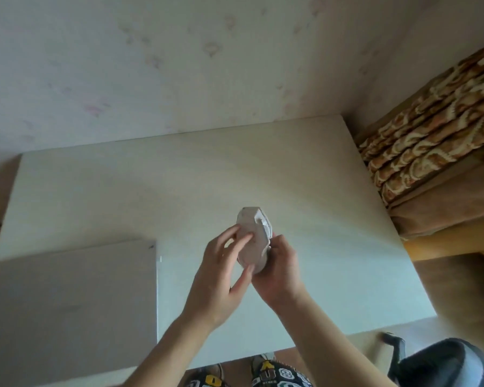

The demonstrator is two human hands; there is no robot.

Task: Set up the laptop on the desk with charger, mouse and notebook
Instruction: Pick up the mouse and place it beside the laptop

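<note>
Now, both hands' fingers (pixel 242 241) pinching the mouse (pixel 253 241) above the counter (pixel 319 219), we risk dropping it beside the laptop (pixel 67 303).

We see a pale cream table (pixel 235 169), a grey laptop (pixel 67 303), a whitish mouse (pixel 253 238), and beside the table a brown, orange and cream patterned cover (pixel 436 129).

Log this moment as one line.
left hand + right hand: hold white angular mouse above pale desk | closed grey laptop: desk left
</note>
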